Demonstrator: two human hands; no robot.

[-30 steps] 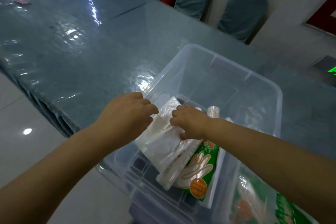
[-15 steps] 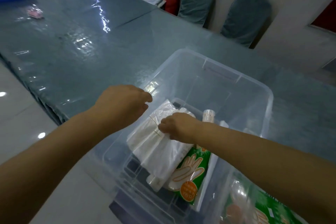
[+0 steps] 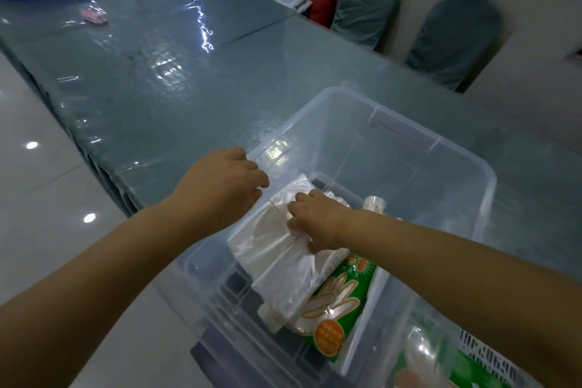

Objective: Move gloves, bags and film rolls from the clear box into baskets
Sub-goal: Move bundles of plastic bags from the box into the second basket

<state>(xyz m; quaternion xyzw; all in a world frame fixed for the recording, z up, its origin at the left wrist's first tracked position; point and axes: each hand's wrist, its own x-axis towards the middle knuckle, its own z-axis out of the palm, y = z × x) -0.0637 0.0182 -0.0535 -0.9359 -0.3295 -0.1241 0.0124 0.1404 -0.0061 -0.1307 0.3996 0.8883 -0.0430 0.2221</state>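
Inside the clear plastic box (image 3: pixel 371 148) at the table's near edge, the right hand (image 3: pixel 318 219) pinches the top of the white translucent bundle of plastic bags (image 3: pixel 277 255), which lies over the green glove packet (image 3: pixel 338 299); the left hand (image 3: pixel 220 186), touching the bundle a second ago, has drawn back to the box's left rim, fingers loosely curled and holding nothing; a one-handed lift looks likely.

Single head-worn view: looks forward and steeply down, close over the clear box (image 3: pixel 371 148) at the table (image 3: pixel 157 79) edge; chairs (image 3: pixel 453 41) beyond.
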